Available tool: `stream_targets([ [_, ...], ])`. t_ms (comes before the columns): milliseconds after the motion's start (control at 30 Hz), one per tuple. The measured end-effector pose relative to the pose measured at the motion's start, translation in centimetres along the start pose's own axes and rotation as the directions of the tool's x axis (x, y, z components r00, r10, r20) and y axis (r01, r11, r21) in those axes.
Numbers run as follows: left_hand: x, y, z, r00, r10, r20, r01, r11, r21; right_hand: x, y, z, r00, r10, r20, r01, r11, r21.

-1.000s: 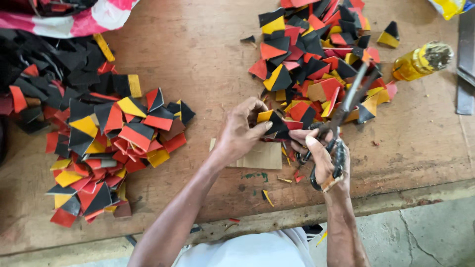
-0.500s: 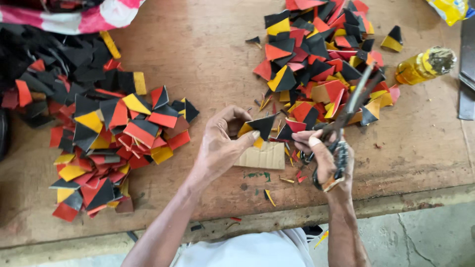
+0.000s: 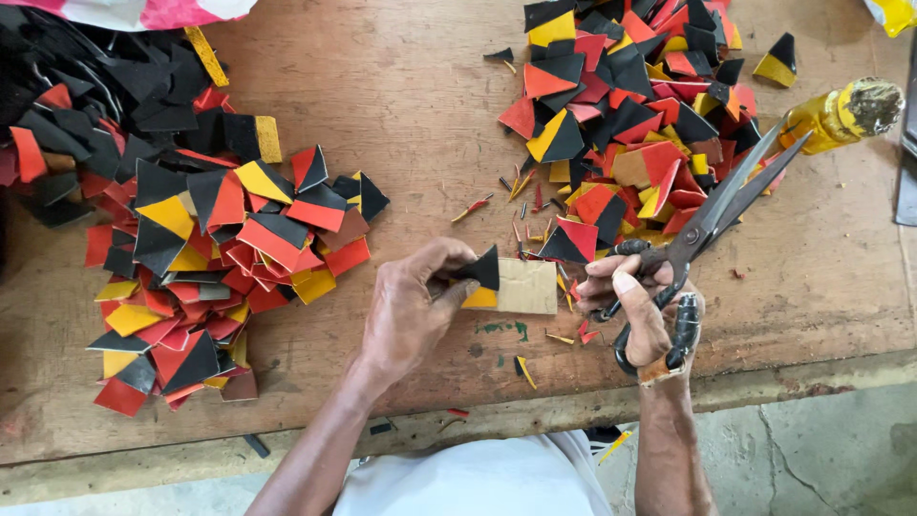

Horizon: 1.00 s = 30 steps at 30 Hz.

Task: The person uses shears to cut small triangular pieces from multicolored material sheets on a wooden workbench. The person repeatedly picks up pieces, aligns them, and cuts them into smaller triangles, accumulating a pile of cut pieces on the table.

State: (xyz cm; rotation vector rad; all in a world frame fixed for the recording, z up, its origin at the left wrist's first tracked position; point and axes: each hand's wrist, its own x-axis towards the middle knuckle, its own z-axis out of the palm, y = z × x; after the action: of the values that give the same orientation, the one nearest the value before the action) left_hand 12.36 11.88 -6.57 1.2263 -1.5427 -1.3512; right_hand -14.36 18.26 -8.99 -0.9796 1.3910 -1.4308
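Head view: left hand pinches triangle piece; right hand grips scissors.

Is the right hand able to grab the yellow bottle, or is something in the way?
Probably not right away. The right hand is full: it holds the scissors, whose blades point toward the yellow bottle. The table between them looks bare, so only the scissors hinder it.

light: bright, even daylight | shadows: soft — faint | focus: sharp — no glare
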Motion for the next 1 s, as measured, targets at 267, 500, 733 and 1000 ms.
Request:
stream_targets([
  [267, -0.3, -0.6, 0.4, 0.98, 0.201, -0.013, -0.191, 0.949, 0.251, -0.6, 0.0, 1.0, 0.999, -0.028, 0.017, 0.028, 1.0, -0.013],
  [500, -0.7, -0.4, 0.7, 0.994, 0.111, -0.021, -0.102, 0.961, 0.256, -1.6, -0.9, 1.1, 0.998, 0.027, 0.052, -0.022, 0.996, -0.086],
  [733, -1.3, -0.6, 0.4, 0.992, 0.124, -0.011, -0.121, 0.982, 0.142, -2.0, 0.0, 1.3, 0.996, 0.045, 0.073, -0.033, 0.986, -0.162],
  [1000, -1.7, -0.8, 0.2, 0.972, 0.226, 0.058, -0.233, 0.924, 0.305, -1.6, 2.2, 0.5, 0.986, 0.113, 0.12, -0.117, 0.993, 0.034],
])
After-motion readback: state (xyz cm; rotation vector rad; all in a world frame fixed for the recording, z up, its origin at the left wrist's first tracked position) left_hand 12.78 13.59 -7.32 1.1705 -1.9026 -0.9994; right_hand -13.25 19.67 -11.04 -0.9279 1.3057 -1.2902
